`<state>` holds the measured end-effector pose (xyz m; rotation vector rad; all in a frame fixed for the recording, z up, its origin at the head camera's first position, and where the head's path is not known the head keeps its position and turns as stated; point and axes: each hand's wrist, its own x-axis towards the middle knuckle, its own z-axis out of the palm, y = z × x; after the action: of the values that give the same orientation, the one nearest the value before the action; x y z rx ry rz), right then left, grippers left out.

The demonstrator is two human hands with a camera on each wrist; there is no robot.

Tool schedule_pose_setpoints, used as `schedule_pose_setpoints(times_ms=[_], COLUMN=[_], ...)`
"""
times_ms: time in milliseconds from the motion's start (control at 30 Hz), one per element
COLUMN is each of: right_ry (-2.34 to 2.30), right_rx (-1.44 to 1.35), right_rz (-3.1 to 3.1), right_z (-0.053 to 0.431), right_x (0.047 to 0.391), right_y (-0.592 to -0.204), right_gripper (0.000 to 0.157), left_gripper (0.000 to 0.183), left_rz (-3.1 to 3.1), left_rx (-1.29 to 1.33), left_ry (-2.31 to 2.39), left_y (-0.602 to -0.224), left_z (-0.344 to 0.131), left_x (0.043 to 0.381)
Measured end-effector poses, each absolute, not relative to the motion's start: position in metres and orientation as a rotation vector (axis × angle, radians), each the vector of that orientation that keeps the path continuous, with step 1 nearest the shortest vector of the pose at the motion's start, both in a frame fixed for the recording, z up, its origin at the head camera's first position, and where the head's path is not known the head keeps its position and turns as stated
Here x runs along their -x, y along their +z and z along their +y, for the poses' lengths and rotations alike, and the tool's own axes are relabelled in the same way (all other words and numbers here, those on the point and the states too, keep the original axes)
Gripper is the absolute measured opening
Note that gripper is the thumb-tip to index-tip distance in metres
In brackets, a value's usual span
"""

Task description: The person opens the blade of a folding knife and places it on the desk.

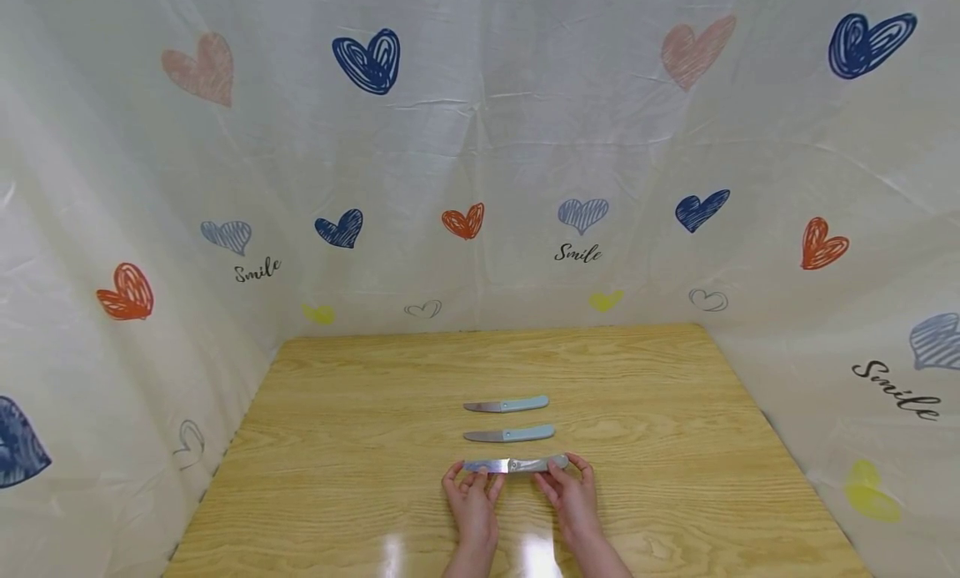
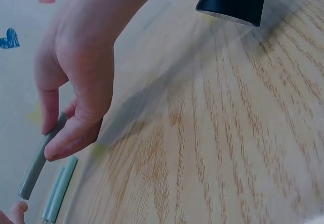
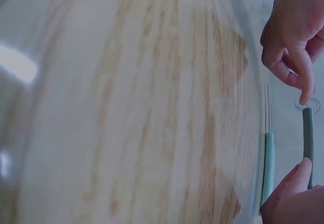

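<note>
A table knife [image 1: 529, 465] with a grey-green handle is held level between both hands, its shiny blade pointing left. My left hand [image 1: 474, 505] pinches the blade between thumb and fingers. On the other side, my right hand [image 1: 576, 501] grips the end of the handle. Beyond them lie two similar knives with pale blue handles, a nearer knife [image 1: 529, 434] and a farther knife [image 1: 527, 404], parallel and with blades to the left. In the left wrist view, the right hand [image 2: 81, 77] has its thumb and fingers around the held knife's handle [image 2: 38, 166].
The wooden table [image 1: 360, 411] carries the knives near its middle. A whitish curtain [image 1: 517, 161] printed with hearts surrounds its back and sides. A dark tube-like thing [image 2: 233, 1] juts in at the top of the left wrist view.
</note>
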<state>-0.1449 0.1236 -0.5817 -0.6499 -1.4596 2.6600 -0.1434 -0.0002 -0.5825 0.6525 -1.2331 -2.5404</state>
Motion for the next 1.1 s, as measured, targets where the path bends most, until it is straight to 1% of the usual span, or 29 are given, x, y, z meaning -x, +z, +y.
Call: schedule_pose_setpoints(times_ms=[200,567,733,900,1100], right_ry=[2.611,2.582,2.584,2.573,2.522], right_rx=[0.680,0.679,0.648,0.605,0.608], right_rz=[-1.449,-1.565,-1.668,-1.759,-1.905], right_z=[0.123,0.131,0.137,0.144,0.158], right_x=[0.145,0.148,0.145,0.142,0.142], right_y=[-0.582,-0.587,-0.586,-0.581,-0.575], right_gripper=[0.046,0.042,0.045,0.051,0.054], left_gripper=[0.047,0.042,0.041,0.044,0.050], left_rz=[-1.231,-1.250,-1.273,-1.307,-1.434], left_rx=[-0.646,-0.675,-0.679,-0.664,-0.688], left_ry=[-2.522,-2.471,-2.483,-2.522,-2.552], left_y=[-0.583,-0.587,-0.590,-0.590,-0.588], left_z=[0.002,0.000,-0.004,-0.009,-0.018], left_x=[0.144,0.144,0.141,0.136,0.130])
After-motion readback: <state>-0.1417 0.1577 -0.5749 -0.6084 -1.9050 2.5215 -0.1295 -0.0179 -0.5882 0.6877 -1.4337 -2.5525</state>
